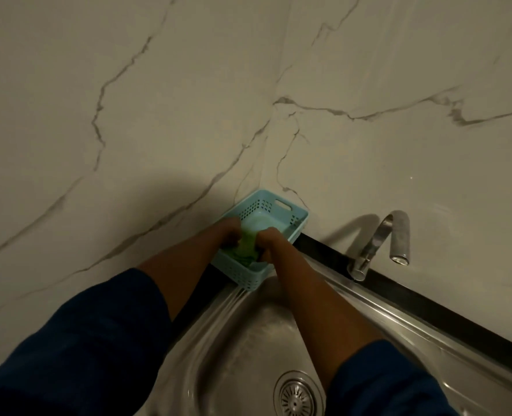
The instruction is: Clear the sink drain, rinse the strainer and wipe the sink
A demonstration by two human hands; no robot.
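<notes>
Both hands (248,240) grip green cloth (244,246) inside basket (278,211)

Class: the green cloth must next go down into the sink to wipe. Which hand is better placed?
Right hand, probably: both hands grip the green cloth in the basket, but the right forearm already lies over the sink.

Fingertips of both hands are hidden inside the green cloth (246,247) at the grip. Strainer (297,396), well below the grip, is cut by the bottom edge.

Two hands, the left hand (229,232) and right hand (271,243), show. There is one blue basket (290,219), one green cloth (244,246), one faucet (382,238), one sink (242,340) and one drain strainer (296,397).
</notes>
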